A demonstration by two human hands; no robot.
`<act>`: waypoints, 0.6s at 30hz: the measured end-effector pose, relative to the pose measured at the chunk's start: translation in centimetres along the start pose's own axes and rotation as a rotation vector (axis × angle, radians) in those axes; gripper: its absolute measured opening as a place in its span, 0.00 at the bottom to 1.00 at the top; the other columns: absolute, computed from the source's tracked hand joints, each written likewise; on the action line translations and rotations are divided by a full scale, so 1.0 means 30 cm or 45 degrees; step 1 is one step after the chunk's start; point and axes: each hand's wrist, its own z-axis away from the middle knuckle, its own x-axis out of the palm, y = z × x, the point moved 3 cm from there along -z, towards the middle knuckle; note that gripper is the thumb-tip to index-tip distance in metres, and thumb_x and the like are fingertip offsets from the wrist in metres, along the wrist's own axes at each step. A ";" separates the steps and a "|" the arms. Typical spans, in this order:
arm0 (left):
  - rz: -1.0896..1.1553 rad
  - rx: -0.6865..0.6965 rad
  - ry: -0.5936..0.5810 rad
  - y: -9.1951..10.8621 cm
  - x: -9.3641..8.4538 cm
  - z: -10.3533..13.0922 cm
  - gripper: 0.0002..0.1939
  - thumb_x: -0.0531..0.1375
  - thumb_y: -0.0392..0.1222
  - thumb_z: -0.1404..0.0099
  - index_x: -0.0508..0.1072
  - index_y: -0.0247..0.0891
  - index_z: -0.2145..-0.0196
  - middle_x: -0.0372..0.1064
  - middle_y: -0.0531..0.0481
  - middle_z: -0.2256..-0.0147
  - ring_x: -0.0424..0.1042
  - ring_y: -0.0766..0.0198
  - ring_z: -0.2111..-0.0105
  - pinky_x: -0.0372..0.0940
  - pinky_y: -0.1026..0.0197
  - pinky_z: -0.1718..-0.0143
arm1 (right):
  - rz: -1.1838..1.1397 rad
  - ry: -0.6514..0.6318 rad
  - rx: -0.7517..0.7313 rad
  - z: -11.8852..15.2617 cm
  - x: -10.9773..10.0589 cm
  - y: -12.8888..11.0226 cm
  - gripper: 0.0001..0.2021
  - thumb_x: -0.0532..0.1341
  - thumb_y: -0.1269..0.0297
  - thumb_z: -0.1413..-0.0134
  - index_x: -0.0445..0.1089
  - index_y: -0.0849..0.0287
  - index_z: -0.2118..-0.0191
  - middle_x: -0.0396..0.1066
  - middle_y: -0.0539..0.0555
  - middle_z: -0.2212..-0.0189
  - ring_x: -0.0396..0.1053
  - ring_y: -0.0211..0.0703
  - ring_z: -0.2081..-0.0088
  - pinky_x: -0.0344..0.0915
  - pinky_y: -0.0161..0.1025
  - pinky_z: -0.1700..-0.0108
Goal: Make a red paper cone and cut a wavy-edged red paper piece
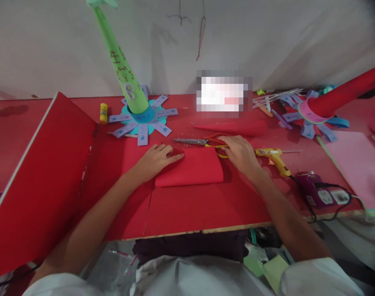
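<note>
A sheet of red paper (190, 170), folded over with a rounded edge, lies in front of me on the red tabletop. My left hand (156, 160) rests on its upper left corner, palm down, thumb stretched across it and fingers loosely spread. Just beyond the paper's far edge are scissors (192, 141) with orange and yellow handles, blades pointing left. Fingers of my right hand (239, 152) are curled over those handles. Behind the scissors lies a rolled red paper cone (233, 127). Small scraps are scattered near the blade tips.
A green paper tower (134, 92) on a blue base stands back left, beside a yellow glue bottle (104, 113). An upright red board (42, 176) is at left. A yellow glue gun (272, 156), a purple container (316, 191) and a red tower (344, 94) are at right.
</note>
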 end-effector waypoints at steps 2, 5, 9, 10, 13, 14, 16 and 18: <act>-0.021 0.014 -0.020 0.000 -0.004 -0.002 0.28 0.51 0.29 0.20 0.69 0.47 0.29 0.70 0.41 0.53 0.69 0.52 0.53 0.62 0.49 0.48 | 0.016 -0.002 0.013 -0.004 0.003 0.000 0.23 0.57 0.72 0.33 0.74 0.56 0.36 0.81 0.64 0.43 0.74 0.65 0.43 0.69 0.62 0.41; -0.041 0.029 -0.024 0.000 -0.010 -0.003 0.28 0.51 0.30 0.20 0.68 0.48 0.28 0.70 0.42 0.53 0.69 0.52 0.54 0.63 0.49 0.48 | 0.003 -0.012 0.024 -0.011 -0.001 -0.007 0.22 0.56 0.73 0.33 0.75 0.58 0.37 0.81 0.65 0.43 0.74 0.66 0.43 0.68 0.64 0.40; -0.047 0.046 -0.001 0.001 -0.013 -0.003 0.28 0.51 0.30 0.20 0.68 0.47 0.28 0.70 0.42 0.54 0.69 0.53 0.55 0.62 0.51 0.49 | -0.163 0.086 -0.026 -0.033 -0.042 -0.064 0.23 0.54 0.74 0.31 0.75 0.56 0.37 0.79 0.63 0.40 0.74 0.64 0.39 0.68 0.64 0.36; -0.051 0.047 0.001 0.001 -0.012 -0.002 0.28 0.51 0.30 0.20 0.68 0.47 0.28 0.70 0.42 0.54 0.69 0.53 0.55 0.62 0.51 0.49 | -0.228 0.116 -0.056 -0.041 -0.057 -0.090 0.22 0.53 0.72 0.29 0.75 0.55 0.37 0.78 0.62 0.39 0.74 0.62 0.38 0.68 0.62 0.35; -0.059 0.055 0.007 0.000 -0.009 -0.001 0.27 0.51 0.32 0.19 0.68 0.47 0.28 0.70 0.42 0.54 0.69 0.52 0.54 0.62 0.50 0.50 | -0.381 0.037 -0.181 -0.066 -0.081 -0.188 0.20 0.52 0.65 0.23 0.74 0.49 0.35 0.78 0.59 0.39 0.73 0.58 0.36 0.67 0.59 0.32; -0.057 0.057 0.012 0.000 -0.007 -0.001 0.27 0.52 0.32 0.19 0.67 0.47 0.28 0.70 0.42 0.54 0.69 0.52 0.54 0.62 0.50 0.50 | -0.423 -0.048 -0.237 -0.071 -0.079 -0.223 0.20 0.54 0.62 0.23 0.72 0.48 0.33 0.77 0.58 0.37 0.72 0.57 0.34 0.66 0.58 0.30; -0.049 0.052 0.021 -0.002 -0.001 -0.001 0.26 0.52 0.33 0.19 0.67 0.47 0.29 0.70 0.42 0.55 0.69 0.52 0.54 0.62 0.50 0.50 | -0.472 -0.283 -0.341 -0.072 -0.058 -0.282 0.24 0.56 0.56 0.22 0.67 0.48 0.27 0.72 0.58 0.31 0.68 0.58 0.30 0.64 0.59 0.28; -0.047 0.035 0.027 -0.002 0.006 -0.002 0.25 0.52 0.33 0.20 0.69 0.48 0.30 0.69 0.44 0.56 0.69 0.53 0.56 0.62 0.51 0.51 | -0.472 -0.471 -0.375 -0.062 -0.027 -0.314 0.28 0.57 0.52 0.23 0.62 0.50 0.24 0.67 0.61 0.27 0.65 0.60 0.27 0.64 0.60 0.27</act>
